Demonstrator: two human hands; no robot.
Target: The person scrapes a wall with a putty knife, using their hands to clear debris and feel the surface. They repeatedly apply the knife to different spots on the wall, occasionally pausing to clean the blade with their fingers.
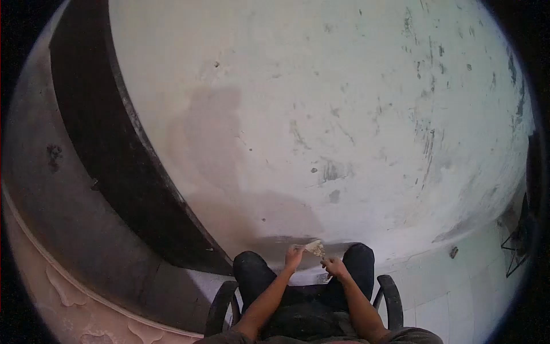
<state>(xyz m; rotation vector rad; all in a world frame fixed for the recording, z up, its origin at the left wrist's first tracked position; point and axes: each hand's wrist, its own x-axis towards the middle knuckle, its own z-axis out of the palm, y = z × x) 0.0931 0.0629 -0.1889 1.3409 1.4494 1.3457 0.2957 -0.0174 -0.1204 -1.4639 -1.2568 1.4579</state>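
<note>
Pale scrap (pixel 314 247), small and crumpled, sits between the knees, just in front of the wall's (pixel 344 103) lower edge. The left hand (pixel 294 256) pinches one end of it. The right hand (pixel 334 266) is curled close just beside it, and I cannot tell whether it grips the scrap. The person sits in a dark chair (pixel 220 307). By my judgement the work is midway: a greyer patch (pixel 229 172) covers the wall low down, scuff marks (pixel 427 143) remain elsewhere, and the scrap is off the surface.

Whitish wall (pixel 321 103) flecked with dark scuffs, black trousers (pixel 252 275), beige scrap (pixel 314 247).
</note>
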